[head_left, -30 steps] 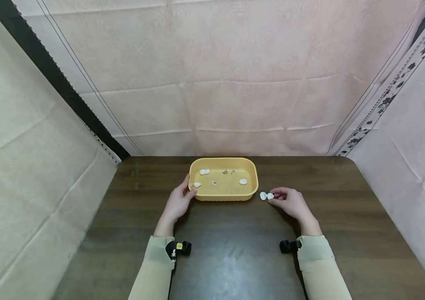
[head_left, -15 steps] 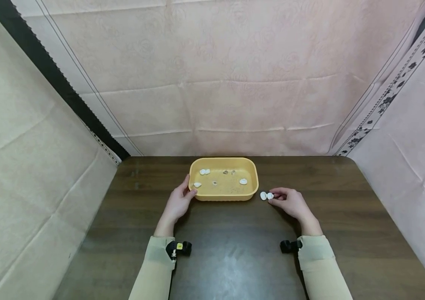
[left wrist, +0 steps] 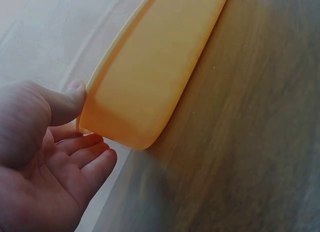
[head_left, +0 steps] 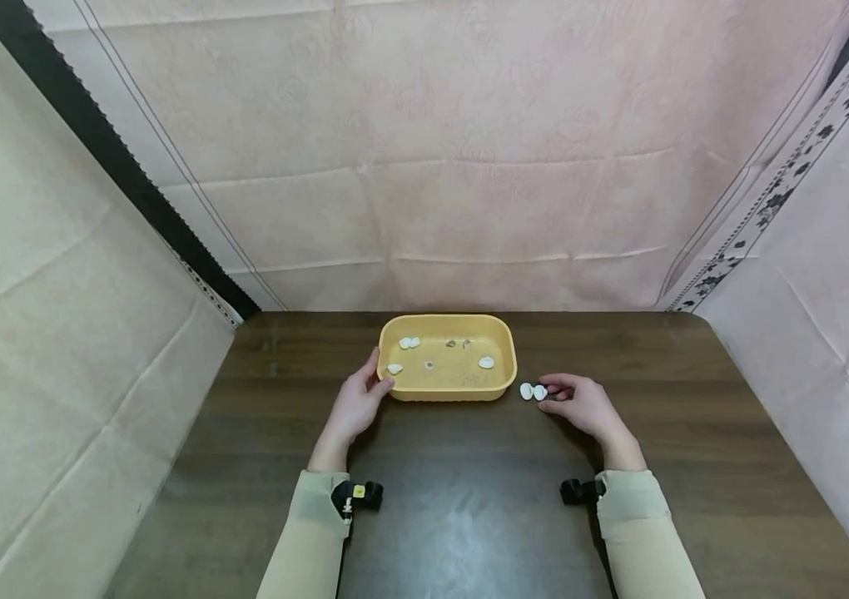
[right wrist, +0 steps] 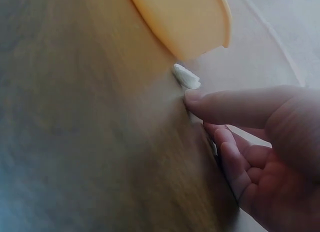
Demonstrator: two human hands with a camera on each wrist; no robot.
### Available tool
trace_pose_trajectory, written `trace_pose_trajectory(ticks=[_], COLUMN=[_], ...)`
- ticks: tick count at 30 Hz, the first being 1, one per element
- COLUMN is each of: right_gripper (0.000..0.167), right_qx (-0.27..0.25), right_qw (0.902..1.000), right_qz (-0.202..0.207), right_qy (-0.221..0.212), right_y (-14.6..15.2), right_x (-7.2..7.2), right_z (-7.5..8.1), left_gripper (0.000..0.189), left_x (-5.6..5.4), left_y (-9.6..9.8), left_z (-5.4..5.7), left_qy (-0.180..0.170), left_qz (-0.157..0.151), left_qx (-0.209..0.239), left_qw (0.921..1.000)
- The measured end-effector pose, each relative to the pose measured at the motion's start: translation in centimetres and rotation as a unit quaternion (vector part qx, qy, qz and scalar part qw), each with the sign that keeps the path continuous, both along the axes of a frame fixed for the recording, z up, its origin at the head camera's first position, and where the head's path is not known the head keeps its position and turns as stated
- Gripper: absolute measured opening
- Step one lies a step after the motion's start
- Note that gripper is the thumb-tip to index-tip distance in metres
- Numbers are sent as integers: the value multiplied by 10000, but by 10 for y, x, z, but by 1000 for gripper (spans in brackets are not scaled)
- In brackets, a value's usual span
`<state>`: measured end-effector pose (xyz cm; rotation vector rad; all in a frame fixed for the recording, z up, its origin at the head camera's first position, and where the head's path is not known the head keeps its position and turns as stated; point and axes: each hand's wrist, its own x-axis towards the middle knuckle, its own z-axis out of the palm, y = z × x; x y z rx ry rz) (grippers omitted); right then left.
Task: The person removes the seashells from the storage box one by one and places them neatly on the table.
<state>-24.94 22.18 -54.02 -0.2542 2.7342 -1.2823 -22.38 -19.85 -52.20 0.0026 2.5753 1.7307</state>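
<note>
My left hand [head_left: 359, 401] grips the left end of a yellow plastic tray [head_left: 447, 394] in the head view. In the left wrist view its thumb presses the rim and the fingers curl beside the end wall. Just right of the tray, two small white shell-like pieces lie side by side on the table: a left piece [head_left: 526, 391] and a right piece [head_left: 540, 393]. My right hand [head_left: 583, 405] is beside the right piece, thumb and forefinger slightly spread around it. The right wrist view shows a ridged white piece [right wrist: 187, 77] just beyond the thumb tip.
Inside the tray lie more white pieces, including one at the right [head_left: 486, 363] and one at the left [head_left: 394, 368], plus smaller brownish bits [head_left: 450, 344]. The brown wooden table [head_left: 462, 499] ends at a back cloth [head_left: 469, 208], with cloths on both sides.
My right thumb and fingertips have eased slightly away from the right white piece. My left hand, the tray and the two pieces look still.
</note>
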Motion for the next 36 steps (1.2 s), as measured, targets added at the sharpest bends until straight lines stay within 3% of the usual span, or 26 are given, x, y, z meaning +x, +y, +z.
trace_pose_trajectory(ticks=[10,23,30,36], right_gripper=[51,55,51,51], right_qx=[-569,-1083,-962,-1006], right_qw=[9978,9923,9939,9947], right_qz=[115,-25,-108,-65], right_qy=[-323,-597,-525,-198], right_y=[10,15,10,5], right_x=[3,9,5,5], right_z=[1,6,11,22], left_gripper=[67,68,66,66], left_x=[1,-1,-1,0], left_y=[1,4,2,1], left_z=[-2,-3,-1,0], left_qy=[53,24,69,35], left_qz=[-10,-67,-73,-46], left_qx=[-22,-12,15,2], left_qw=[10000,10000,9999,10000])
